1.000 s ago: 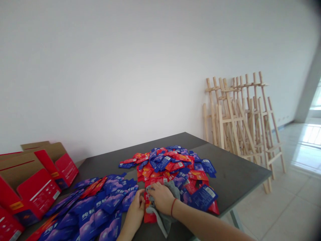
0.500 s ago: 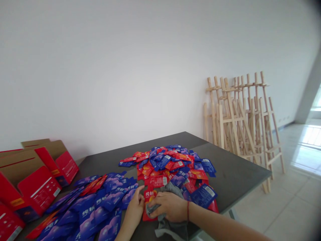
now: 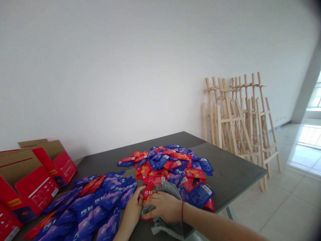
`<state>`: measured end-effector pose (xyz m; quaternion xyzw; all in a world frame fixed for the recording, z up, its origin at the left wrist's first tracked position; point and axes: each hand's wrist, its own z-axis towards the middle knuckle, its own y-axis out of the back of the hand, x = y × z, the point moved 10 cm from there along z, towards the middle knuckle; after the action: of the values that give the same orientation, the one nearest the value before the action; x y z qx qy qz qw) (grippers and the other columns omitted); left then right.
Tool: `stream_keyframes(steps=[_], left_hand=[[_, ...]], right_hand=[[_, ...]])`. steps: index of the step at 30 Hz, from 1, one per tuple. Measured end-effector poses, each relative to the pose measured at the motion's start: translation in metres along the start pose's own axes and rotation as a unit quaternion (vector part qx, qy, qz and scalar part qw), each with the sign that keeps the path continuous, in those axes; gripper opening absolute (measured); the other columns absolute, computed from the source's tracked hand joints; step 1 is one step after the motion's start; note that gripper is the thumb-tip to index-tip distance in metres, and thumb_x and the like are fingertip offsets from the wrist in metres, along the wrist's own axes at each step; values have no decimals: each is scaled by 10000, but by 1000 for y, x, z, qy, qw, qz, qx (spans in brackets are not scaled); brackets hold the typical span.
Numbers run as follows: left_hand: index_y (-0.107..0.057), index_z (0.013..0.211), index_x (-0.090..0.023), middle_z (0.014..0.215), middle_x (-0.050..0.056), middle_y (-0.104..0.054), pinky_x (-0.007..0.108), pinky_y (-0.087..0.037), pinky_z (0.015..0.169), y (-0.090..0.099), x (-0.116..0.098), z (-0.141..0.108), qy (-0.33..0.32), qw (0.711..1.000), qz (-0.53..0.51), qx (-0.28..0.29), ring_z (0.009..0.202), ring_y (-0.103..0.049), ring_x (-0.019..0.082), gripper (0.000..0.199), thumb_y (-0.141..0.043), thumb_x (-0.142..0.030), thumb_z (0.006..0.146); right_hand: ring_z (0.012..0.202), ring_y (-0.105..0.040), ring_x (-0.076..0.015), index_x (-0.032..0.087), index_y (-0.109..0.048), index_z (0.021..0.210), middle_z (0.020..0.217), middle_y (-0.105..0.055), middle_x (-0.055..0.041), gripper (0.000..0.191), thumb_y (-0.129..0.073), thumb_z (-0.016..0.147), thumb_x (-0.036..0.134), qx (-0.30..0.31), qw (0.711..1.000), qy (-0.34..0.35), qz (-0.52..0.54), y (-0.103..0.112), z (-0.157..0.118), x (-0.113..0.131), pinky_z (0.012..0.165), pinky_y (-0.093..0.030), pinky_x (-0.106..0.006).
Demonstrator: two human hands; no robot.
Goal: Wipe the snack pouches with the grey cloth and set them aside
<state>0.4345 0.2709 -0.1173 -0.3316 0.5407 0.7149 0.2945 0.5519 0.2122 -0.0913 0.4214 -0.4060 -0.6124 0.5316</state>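
Note:
My right hand (image 3: 164, 207) presses a grey cloth (image 3: 168, 226) onto a red sachet (image 3: 146, 194) lying on the dark table (image 3: 233, 174). My left hand (image 3: 132, 206) holds the sachet's left edge with thumb and fingers. A red string band circles my right wrist. Just behind the hands lies a mixed heap of red and blue sachets (image 3: 173, 164). To the left spreads a pile of mostly blue sachets (image 3: 90, 207).
Open red cardboard boxes (image 3: 30, 180) stand at the table's left end. Several wooden easels (image 3: 238, 120) lean against the white wall to the right. Beyond the table's right edge is a tiled floor (image 3: 288, 197).
My right hand drew the cloth back toward me across the red sachet. The left hand stayed at the sachet's left edge. The view shifted slightly.

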Motion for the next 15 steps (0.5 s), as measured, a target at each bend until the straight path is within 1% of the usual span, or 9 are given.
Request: stream_keyframes(steps=[2, 4, 6, 9, 12, 15], left_hand=[[-596, 1187, -179, 712, 8, -628, 308, -481, 711, 0, 0, 0, -2, 1000, 9, -3, 702, -619, 201, 462, -383, -299, 794], [-595, 1185, -184, 740, 17, -642, 318, -483, 749, 1, 0, 0, -9, 1000, 15, -5, 742, -627, 206, 457, -373, -293, 801], [-593, 1179, -181, 780, 29, -653, 332, -482, 784, 2, 0, 0, -12, 1000, 21, -10, 767, -627, 209, 455, -364, -285, 800], [-584, 1177, -177, 839, 42, -665, 344, -484, 784, 3, 2, 0, -10, 999, 29, -16, 777, -627, 210, 453, -362, -277, 795], [-557, 1204, -164, 856, 51, -675, 354, -491, 771, 3, 5, 1, 1, 999, 38, -16, 774, -633, 215, 461, -361, -266, 799], [-549, 1199, -151, 961, 82, -692, 365, -487, 834, 2, 6, 2, 6, 999, 48, -16, 869, -648, 219, 450, -359, -234, 799]], right_hand=[[1146, -470, -203, 305, -591, 1208, 1327, -538, -14, 324, -533, 895, 246, 0, 1000, 14, 0, -2, -3, 3, 840, -385, -329], [1137, -473, -200, 319, -602, 1188, 1334, -537, 6, 321, -546, 882, 242, 0, 1000, 11, 6, -4, -8, 2, 828, -382, -327], [1116, -480, -200, 320, -607, 1181, 1350, -529, 16, 338, -574, 856, 234, 4, 1000, -5, 13, -5, -13, -2, 821, -382, -325], [1065, -497, -199, 302, -610, 1179, 1355, -535, 17, 369, -602, 820, 215, 14, 999, -34, 25, -3, -19, -9, 804, -387, -323], [1042, -502, -198, 280, -627, 1141, 1321, -568, 17, 333, -581, 821, 202, 22, 997, -58, 44, -1, -20, -14, 798, -395, -327], [1044, -507, -200, 242, -640, 1077, 1289, -594, 0, 284, -554, 815, 176, 26, 994, -92, 57, -3, -19, -21, 809, -402, -333]])
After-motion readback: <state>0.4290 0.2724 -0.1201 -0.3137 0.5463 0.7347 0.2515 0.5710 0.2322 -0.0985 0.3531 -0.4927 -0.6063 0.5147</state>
